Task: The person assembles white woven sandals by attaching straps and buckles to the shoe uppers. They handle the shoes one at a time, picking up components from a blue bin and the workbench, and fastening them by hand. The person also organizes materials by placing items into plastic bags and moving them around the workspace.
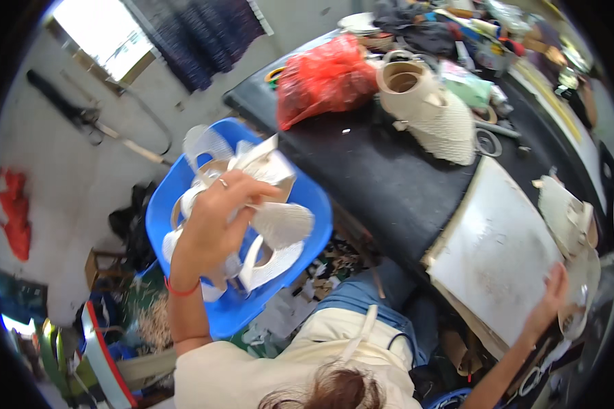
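Over a blue plastic basket at the left of the table, my left hand is closed, its fingers gripping a cream woven shoe upper. Part of that piece is hidden behind the fingers. More pale woven pieces with straps lie in the basket beneath and around the hand. At the right, my right hand is stretched out and rests at the edge of a whitish, stained board, holding nothing that I can see. Beside it, further right, lie more cream upper pieces.
A red plastic bag sits on the black tabletop. Nested cream woven uppers stand beside it. Tools and clutter crowd the table's far end. Scraps cover the floor between basket and table.
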Demonstrator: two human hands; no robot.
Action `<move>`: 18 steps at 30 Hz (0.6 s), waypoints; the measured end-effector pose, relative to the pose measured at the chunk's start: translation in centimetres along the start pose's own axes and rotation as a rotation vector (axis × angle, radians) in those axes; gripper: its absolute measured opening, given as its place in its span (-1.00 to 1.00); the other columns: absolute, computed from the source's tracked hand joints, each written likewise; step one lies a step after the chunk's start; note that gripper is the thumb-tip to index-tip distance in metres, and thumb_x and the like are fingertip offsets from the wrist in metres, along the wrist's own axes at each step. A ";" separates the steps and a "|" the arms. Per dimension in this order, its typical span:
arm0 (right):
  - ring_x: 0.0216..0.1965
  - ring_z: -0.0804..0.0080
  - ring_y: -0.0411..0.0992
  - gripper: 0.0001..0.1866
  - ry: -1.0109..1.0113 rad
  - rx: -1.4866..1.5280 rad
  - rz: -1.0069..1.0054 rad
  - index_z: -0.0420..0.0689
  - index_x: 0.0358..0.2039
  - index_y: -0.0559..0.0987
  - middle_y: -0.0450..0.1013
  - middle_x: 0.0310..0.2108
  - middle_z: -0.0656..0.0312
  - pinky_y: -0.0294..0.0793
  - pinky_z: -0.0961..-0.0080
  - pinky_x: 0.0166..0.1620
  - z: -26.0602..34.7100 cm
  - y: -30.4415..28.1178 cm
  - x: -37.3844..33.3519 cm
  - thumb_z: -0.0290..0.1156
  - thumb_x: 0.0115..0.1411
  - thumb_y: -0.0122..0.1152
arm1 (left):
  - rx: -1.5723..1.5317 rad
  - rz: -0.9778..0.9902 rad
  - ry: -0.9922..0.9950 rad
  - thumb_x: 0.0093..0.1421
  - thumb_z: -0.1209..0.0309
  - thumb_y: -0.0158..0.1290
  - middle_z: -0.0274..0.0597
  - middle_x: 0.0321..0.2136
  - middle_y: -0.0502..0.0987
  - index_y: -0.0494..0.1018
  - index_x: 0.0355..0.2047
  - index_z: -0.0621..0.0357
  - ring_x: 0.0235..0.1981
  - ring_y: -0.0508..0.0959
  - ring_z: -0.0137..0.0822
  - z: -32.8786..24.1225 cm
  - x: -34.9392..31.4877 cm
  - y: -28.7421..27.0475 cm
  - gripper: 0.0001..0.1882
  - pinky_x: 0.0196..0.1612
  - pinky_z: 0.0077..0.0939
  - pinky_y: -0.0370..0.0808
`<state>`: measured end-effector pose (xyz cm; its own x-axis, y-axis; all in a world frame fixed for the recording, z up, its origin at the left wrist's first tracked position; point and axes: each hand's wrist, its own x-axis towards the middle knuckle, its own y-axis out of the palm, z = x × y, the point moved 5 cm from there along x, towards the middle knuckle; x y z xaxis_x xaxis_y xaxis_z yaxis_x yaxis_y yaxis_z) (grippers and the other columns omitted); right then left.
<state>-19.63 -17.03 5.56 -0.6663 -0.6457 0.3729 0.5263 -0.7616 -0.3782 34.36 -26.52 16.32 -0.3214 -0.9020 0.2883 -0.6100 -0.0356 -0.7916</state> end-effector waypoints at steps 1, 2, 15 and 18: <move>-0.07 0.46 0.35 -0.72 -0.013 0.004 0.070 -0.23 -0.13 0.47 0.41 -0.13 0.20 0.31 0.54 -0.05 2.3 1.6 -0.9 -0.33 0.28 -0.08 | 0.063 -0.022 0.271 -0.14 0.67 0.02 -0.21 -0.45 0.44 0.49 -0.30 0.18 -0.36 0.46 -0.24 -3.9 1.8 1.5 -0.68 -0.22 -0.43 0.40; -0.07 0.45 0.36 -0.69 -0.023 0.036 0.117 -0.21 -0.10 0.46 0.41 -0.13 0.20 0.32 0.52 -0.07 4.3 2.6 -1.5 -0.28 0.29 -0.09 | 0.110 -0.055 0.553 -0.15 0.60 0.07 -0.22 -0.42 0.44 0.50 -0.32 0.19 -0.37 0.46 -0.25 -7.7 3.3 3.4 -0.70 -0.22 -0.43 0.39; -0.01 0.43 0.32 -0.60 0.405 0.443 0.246 -0.23 0.06 0.33 0.33 0.00 0.07 0.37 0.54 -0.06 1.6 -0.8 -2.3 -0.40 0.22 -0.09 | -0.609 0.370 1.121 -0.05 0.62 0.08 -0.01 -0.02 0.32 0.33 -0.04 0.11 0.00 0.36 0.00 -22.8 4.5 26.2 -0.51 0.11 -0.20 0.30; -0.07 0.36 0.36 -0.52 0.047 0.091 0.318 -0.15 0.09 0.34 0.33 0.02 0.10 0.40 0.55 -0.15 2.8 -0.9 -2.7 -0.41 0.12 0.07 | -0.661 0.307 0.638 0.02 0.47 0.14 0.02 -0.16 0.40 0.33 -0.06 0.20 -0.11 0.41 0.01 -22.1 7.0 26.1 -0.56 -0.01 -0.19 0.36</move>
<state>-16.79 -14.77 7.22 -0.4831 -0.8504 0.2084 0.7557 -0.5252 -0.3913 0.16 -24.22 9.55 -0.7482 -0.4220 0.5120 -0.6558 0.5872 -0.4745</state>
